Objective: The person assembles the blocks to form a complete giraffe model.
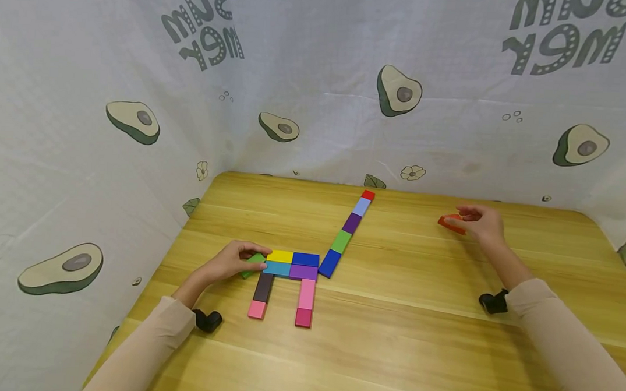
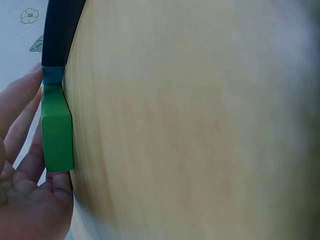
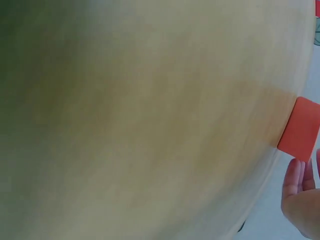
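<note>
At the left end of a flat figure of coloured blocks, my left hand (image 1: 228, 262) holds a green block (image 1: 252, 267) lying at an angle. Its fingertips reach the near corners of a yellow block (image 1: 280, 256) and a light blue block (image 1: 277, 268). The left wrist view shows the green block (image 2: 57, 135) end-on, right against the blue one (image 2: 53, 75). Far to the right, my right hand (image 1: 483, 224) pinches an orange-red block (image 1: 450, 223) close over the table. That block (image 3: 301, 130) appears at the fingertips in the right wrist view.
Dark blue (image 1: 306, 259) and purple (image 1: 303, 272) blocks complete the double row. Two legs hang below it, one of dark brown (image 1: 263, 287) and pink, one of pink (image 1: 306, 293) and magenta. A slanting line of several blocks (image 1: 340, 241) rises rightward. A patterned curtain (image 1: 318, 73) backs the table.
</note>
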{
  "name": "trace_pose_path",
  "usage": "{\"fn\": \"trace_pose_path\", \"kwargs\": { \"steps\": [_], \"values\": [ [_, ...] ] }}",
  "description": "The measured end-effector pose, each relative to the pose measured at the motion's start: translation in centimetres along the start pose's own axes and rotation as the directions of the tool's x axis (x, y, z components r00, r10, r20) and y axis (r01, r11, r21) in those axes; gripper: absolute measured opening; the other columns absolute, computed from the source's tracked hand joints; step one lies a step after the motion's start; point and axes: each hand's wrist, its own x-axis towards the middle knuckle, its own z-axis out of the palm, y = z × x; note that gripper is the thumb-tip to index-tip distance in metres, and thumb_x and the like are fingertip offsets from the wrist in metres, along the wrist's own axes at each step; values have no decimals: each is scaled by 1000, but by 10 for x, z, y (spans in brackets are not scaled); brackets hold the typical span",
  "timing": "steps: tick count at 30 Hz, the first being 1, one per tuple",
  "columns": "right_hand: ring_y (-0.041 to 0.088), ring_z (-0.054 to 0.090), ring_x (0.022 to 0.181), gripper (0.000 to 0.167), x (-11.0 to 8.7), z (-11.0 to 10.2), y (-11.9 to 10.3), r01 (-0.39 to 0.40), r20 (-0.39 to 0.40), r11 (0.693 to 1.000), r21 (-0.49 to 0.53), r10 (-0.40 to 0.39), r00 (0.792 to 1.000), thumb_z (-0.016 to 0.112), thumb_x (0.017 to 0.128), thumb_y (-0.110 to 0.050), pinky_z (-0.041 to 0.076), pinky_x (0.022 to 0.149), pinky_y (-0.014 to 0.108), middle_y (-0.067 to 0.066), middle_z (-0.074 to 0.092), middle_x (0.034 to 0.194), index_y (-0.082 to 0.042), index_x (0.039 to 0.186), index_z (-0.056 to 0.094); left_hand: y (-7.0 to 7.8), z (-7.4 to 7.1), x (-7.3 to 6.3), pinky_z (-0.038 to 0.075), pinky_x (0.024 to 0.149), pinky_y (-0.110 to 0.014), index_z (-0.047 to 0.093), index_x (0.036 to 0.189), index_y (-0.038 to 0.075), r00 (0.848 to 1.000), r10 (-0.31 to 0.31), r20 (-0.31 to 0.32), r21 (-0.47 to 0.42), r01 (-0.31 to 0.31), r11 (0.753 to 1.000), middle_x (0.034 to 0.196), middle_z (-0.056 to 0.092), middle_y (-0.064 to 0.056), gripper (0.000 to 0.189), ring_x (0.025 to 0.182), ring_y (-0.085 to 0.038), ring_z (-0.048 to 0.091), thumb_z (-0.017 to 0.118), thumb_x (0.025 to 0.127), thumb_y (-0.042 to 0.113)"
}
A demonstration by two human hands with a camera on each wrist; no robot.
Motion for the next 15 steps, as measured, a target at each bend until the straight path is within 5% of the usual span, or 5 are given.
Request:
{"fn": "trace_pose_path", "kwargs": {
  "steps": [10,15],
  "values": [
    [-9,51,71,51,-2,-4,4,-11,5,1000,29,11,1000,77,89,-17,45,66,7,-6,63,93,14,125,59,0,-1,-1,45,104,-45,68,127,5,1000,4,-4,18,-4,1000,126,67,-9,39,120,-28,58,75,92,20],
    [-10,50,67,50,-1,-5,4,-27,7,1000,2,27,1000,77,89,-14,44,64,9,-1,66,92,15,125,59,1,0,-1,45,104,-48,67,127,3,1000,20,-2,15,-20,1000,126,67,-11,39,120,-30,57,74,92,18]
  ]
}}
